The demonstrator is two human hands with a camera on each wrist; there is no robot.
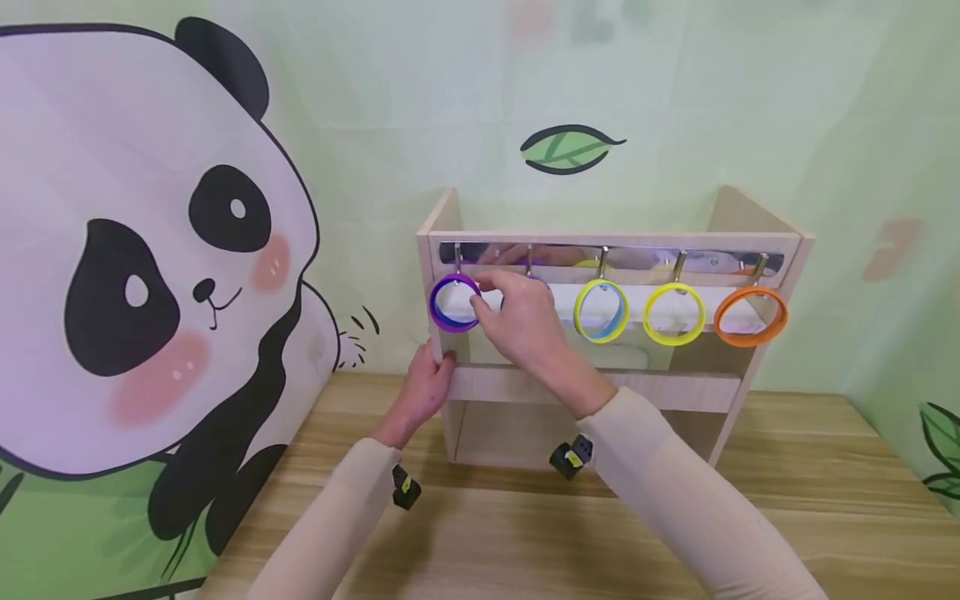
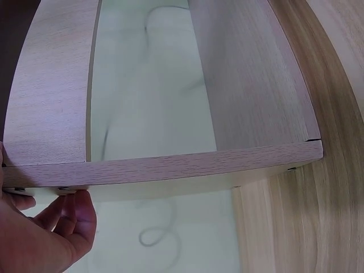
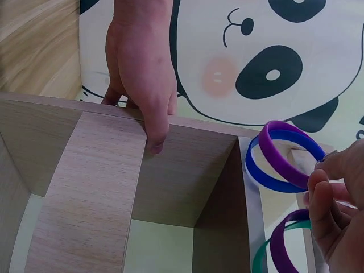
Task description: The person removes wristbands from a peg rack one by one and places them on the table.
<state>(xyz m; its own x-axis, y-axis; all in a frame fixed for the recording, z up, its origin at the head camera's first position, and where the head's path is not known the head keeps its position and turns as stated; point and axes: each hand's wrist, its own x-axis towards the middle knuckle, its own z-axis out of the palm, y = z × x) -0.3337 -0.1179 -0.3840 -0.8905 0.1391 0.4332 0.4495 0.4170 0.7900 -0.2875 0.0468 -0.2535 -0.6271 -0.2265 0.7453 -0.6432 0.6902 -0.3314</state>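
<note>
At the far left of a small wooden rack (image 1: 592, 387), a purple and a blue wristband (image 1: 433, 312) hang together from the end hook. My right hand (image 1: 528, 321) pinches their edge between thumb and fingers. In the right wrist view, the purple band (image 3: 277, 154) leans across the blue band (image 3: 256, 173). Just below these, a purple band (image 3: 278, 244) and a green band (image 3: 259, 259) hang beside my right fingers; my hand mostly covers them in the head view. My left hand (image 1: 423, 383) grips the rack's left side panel (image 2: 170, 170), thumb on its inner face and fingers outside.
A shiny metal strip (image 1: 570, 255) with several hooks runs along the rack's top front. Further right hang a yellow and light-blue ring (image 1: 624, 312), a yellow ring (image 1: 647, 315) and an orange ring (image 1: 783, 319). The rack stands on a wooden table (image 1: 510, 533) before a panda-printed backdrop (image 1: 375, 192).
</note>
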